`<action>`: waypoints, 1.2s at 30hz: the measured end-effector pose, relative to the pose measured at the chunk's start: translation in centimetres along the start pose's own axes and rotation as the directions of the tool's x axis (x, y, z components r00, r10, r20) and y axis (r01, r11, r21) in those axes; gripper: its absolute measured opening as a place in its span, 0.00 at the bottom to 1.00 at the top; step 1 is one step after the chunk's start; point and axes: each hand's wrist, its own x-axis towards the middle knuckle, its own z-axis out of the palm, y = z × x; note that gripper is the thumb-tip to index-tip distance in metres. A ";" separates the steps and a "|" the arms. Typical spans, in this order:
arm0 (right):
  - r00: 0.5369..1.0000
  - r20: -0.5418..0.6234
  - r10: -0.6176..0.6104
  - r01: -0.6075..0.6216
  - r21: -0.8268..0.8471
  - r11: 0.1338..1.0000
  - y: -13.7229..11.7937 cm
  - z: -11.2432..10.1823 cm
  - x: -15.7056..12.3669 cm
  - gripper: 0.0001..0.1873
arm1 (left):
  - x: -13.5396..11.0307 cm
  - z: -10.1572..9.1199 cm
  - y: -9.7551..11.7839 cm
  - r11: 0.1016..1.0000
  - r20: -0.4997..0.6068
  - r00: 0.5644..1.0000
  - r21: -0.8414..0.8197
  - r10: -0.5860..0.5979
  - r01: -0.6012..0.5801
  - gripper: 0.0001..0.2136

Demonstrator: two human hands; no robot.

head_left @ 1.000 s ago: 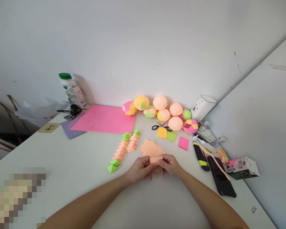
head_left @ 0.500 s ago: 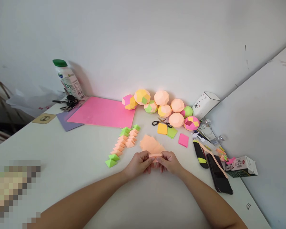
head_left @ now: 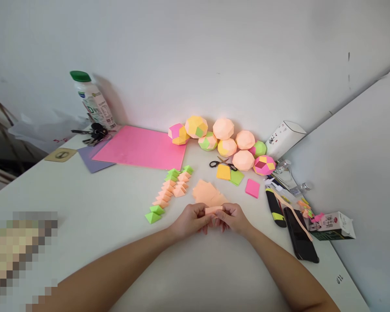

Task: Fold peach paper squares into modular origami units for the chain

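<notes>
- Your left hand point(head_left: 190, 221) and right hand point(head_left: 237, 220) each have a pinching grip on one end of a peach paper strip point(head_left: 213, 210), a narrow, straight-edged band held between them.
- The strip sits right at the near edge, as you see it, of a loose fan of flat, matte peach sheets point(head_left: 208, 191) on your smooth, pale worktop point(head_left: 94, 212).
- Left of those sheets, you have crisply creased, pointed paper pieces point(head_left: 164, 194) in two rows, peach with green ones at the ends.
- Beyond your hands lie open scissors point(head_left: 213, 164) with black looped handles, near a square pink pad point(head_left: 252, 188).
- Farther back, rounded, many-faceted paper balls point(head_left: 223, 129) cluster by the wall.
</notes>
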 end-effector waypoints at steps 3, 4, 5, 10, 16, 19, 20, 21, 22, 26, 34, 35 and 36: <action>1.000 0.009 -0.021 0.021 0.005 1.000 0.0 0.0 0.0 0.20 | 0.0 -0.1 0.2 1.000 0.020 1.000 0.004 0.000 0.000 0.14; 0.999 0.011 -0.030 0.030 0.004 1.000 0.0 0.0 -0.1 0.20 | 0.0 -0.1 0.3 1.000 0.031 1.000 0.006 0.000 -0.001 0.13; 0.999 0.011 -0.038 0.038 0.002 0.999 0.0 0.0 -0.1 0.20 | -0.1 -0.1 0.3 1.000 0.044 0.999 0.011 0.001 -0.002 0.13; 0.998 0.022 -0.055 0.055 -0.006 0.998 0.2 0.0 -0.2 0.19 | -0.2 -0.2 0.4 0.998 0.093 0.995 0.047 0.040 -0.044 0.12; 0.996 0.066 -0.053 0.054 -0.007 0.999 0.4 -0.2 -0.2 0.12 | -0.3 -0.1 0.3 0.996 0.076 0.994 0.041 0.075 -0.078 0.14; 0.997 0.066 -0.046 0.047 -0.011 0.999 0.7 -0.2 -0.2 0.07 | -0.3 -0.2 0.1 0.997 0.064 0.996 0.040 0.064 -0.066 0.14; 0.997 0.061 -0.047 0.048 -0.021 0.999 0.8 -0.1 -0.1 0.06 | -0.3 -0.2 0.0 0.997 0.063 0.996 0.043 0.064 -0.067 0.14; 0.997 0.055 -0.047 0.049 -0.036 0.998 0.9 -0.1 -0.1 0.05 | -0.3 -0.2 0.0 0.997 0.062 0.996 0.047 0.065 -0.068 0.13; 0.998 0.050 -0.048 0.051 -0.052 0.997 0.9 0.0 -0.1 0.04 | -0.3 -0.2 -0.1 0.996 0.064 0.996 0.050 0.065 -0.068 0.13; 0.997 0.055 -0.054 0.059 -0.096 0.994 0.8 0.1 -0.2 0.02 | -0.3 -0.2 0.1 0.997 0.087 0.994 0.049 0.059 -0.063 0.13; 0.993 0.097 -0.063 0.058 0.048 0.997 0.8 -0.6 -0.1 0.03 | -0.4 -0.4 1.0 0.999 0.106 0.994 -0.030 -0.017 0.020 0.16; 0.994 0.095 -0.057 0.050 0.076 0.996 0.9 -0.7 0.0 0.04 | -0.4 -0.5 1.0 0.998 0.100 0.995 -0.046 -0.028 0.032 0.17; 0.994 0.093 -0.053 0.043 0.106 0.993 1.0 -0.8 0.0 0.05 | -0.4 -0.5 1.1 0.997 0.094 0.995 -0.060 -0.036 0.042 0.17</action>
